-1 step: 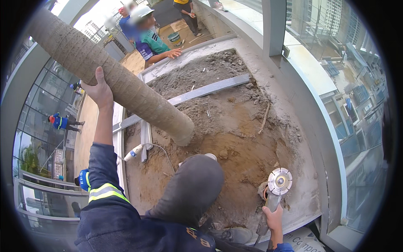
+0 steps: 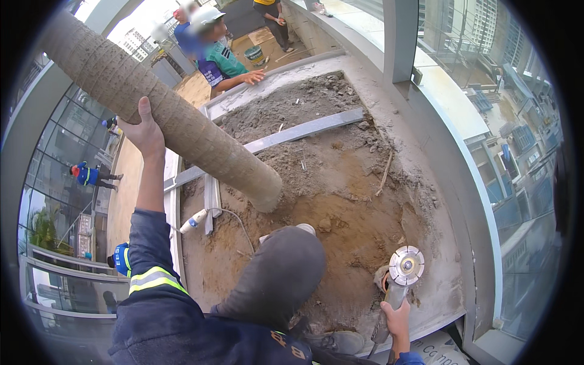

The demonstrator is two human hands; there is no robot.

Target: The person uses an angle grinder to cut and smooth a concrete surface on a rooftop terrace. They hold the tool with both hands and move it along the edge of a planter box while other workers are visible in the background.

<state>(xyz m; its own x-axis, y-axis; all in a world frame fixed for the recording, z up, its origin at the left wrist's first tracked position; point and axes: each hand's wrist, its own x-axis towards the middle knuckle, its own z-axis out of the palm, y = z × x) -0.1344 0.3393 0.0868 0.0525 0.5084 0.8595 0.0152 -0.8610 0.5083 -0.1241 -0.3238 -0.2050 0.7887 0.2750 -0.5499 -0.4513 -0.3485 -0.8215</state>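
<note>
A thick, ringed tree trunk [image 2: 201, 137] leans from the upper left, its lower end in the soil. My left hand [image 2: 146, 131] is against its underside, arm outstretched and thumb up along the bark; the other fingers are partly hidden behind the trunk. On the right, my right hand [image 2: 396, 317] is wrapped round the body of an angle grinder [image 2: 397, 296]. Its segmented metal disc [image 2: 406, 265] faces upward, and whether it spins cannot be told. Beside the grinder's head, a pipe-like opening [image 2: 382, 278] shows in the soil. My bent knee [image 2: 286, 267] is between both hands.
A metal beam [image 2: 304, 131] crosses the planter's soil behind the trunk. To the left, a white cable connector [image 2: 193, 221] with a cord rests near metal profiles [image 2: 210, 198]. A co-worker's hand [image 2: 252, 76] touches the planter's far ledge. A bucket [image 2: 254, 55] stands beyond. Glass panels line the right.
</note>
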